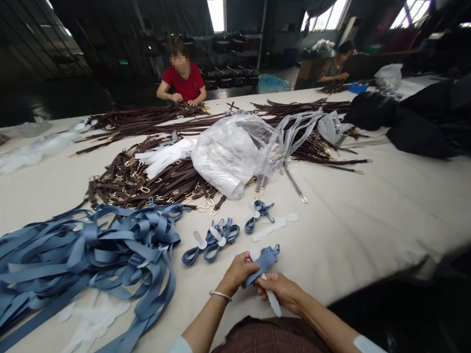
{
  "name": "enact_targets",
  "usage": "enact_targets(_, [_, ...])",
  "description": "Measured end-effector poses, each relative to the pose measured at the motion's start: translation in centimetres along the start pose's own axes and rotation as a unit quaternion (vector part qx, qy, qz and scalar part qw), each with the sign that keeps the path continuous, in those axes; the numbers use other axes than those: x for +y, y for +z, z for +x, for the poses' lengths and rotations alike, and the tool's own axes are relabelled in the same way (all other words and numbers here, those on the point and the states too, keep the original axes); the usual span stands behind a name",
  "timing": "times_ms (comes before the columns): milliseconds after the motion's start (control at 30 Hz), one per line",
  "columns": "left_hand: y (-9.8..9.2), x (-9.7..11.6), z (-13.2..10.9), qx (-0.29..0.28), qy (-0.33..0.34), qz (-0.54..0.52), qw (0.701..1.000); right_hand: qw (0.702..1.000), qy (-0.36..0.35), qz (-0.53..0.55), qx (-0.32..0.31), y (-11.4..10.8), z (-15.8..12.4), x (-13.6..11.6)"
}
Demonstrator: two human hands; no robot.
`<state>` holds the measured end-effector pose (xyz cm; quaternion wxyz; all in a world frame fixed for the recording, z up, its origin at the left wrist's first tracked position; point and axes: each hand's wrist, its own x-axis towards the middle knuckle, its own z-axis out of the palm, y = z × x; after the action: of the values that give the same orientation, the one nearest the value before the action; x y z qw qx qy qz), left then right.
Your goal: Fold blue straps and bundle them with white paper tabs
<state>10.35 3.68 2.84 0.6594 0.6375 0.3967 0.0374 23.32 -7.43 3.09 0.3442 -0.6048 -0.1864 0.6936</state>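
Note:
My left hand (240, 270) is closed on a folded blue strap (265, 259), which has a blue hook at its far end. Close beside it, my right hand (282, 292) pinches a white serrated strip (273, 304) against the strap's near end. How the strip passes around the strap is hidden by my fingers. Just beyond my hands lie several strap bundles (226, 233), each coiled and bound with a white strip. Another bound blue bundle (257, 215) rests to their right, near loose white strips (273, 228).
A tangled heap of blue straps (133, 235) covers the table's left side, with white strips (93, 321) in front. Dark brown straps (153, 178) with gold buckles and a clear plastic bag (229, 152) lie mid-table. Black fabric (428, 121) is at right. Two people sit beyond.

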Motion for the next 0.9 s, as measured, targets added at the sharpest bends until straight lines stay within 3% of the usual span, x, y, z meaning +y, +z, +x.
enact_targets(167, [-1.2, -0.6, -0.5, 0.056, -0.007, 0.119, 0.991, 0.985, -0.030, -0.143, 0.094, -0.2, -0.7, 0.3])
enact_targets(267, [-1.3, -1.0, -0.8, 0.104, -0.006, 0.206, 0.973, 0.938, -0.175, -0.267, 0.137, 0.4, -1.4, -0.4])
enact_targets(333, [-0.9, -1.2, -0.9, 0.115, -0.002, 0.249, 0.962, 0.912, -0.251, -0.301, 0.119, 1.1, -0.9, -1.0])
enact_targets(367, [-0.6, -1.2, -1.0, 0.118, 0.002, 0.267, 0.956, 0.913, -0.261, -0.293, 0.107, 1.4, -0.3, -1.3])
enact_targets(467, [0.1, -1.3, -1.3, 0.129, 0.020, 0.307, 0.943, 0.945, -0.212, -0.221, 0.113, 1.5, 2.3, -2.1])
enact_targets(600, [0.1, -1.0, -1.2, 0.146, 0.051, 0.332, 0.931, 0.969, -0.161, -0.152, 0.113, 0.0, 4.8, -2.6])
enact_targets(733, [-0.9, -0.5, -0.3, 0.145, 0.046, 0.318, 0.936, 0.979, -0.157, -0.099, 0.081, -0.8, 4.9, -2.7])
enact_targets(900, [-0.9, -0.4, 0.5, 0.167, 0.007, 0.310, 0.936, 0.986, -0.128, -0.053, 0.096, -0.6, 4.6, -3.0])
